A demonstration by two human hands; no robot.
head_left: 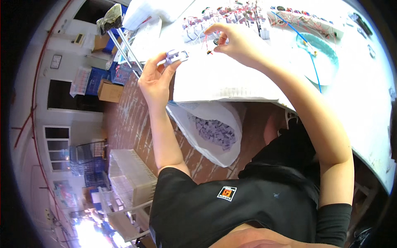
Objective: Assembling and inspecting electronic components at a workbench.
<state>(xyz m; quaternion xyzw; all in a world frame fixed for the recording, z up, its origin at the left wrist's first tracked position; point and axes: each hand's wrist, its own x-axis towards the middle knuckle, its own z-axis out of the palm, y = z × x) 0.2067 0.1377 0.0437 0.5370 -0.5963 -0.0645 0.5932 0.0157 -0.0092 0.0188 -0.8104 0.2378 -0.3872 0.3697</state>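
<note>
Hands work apart over a white table (248, 89) in the upper centre of the frame; the left hand (156, 80) grips a small lilac plastic housing (177, 56) between thumb and fingers, just off the table's near edge; the right hand (240, 43) is curled beside thin red wires (206, 40) ending in a small dark piece (whether its fingertips pinch them, one cannot tell). Rows of wired components (192, 32) line the top edge; at upper right a blue cord (313, 61) crosses a turquoise round tray (336, 62); at centre, below the table edge, a white bag (182, 120) holds lilac pieces (216, 133). Good handling here would seem to call for a light hold on the housing's sides, fingers clear of its recess; fine wires likely fare best lifted singly, without tugging.
</note>
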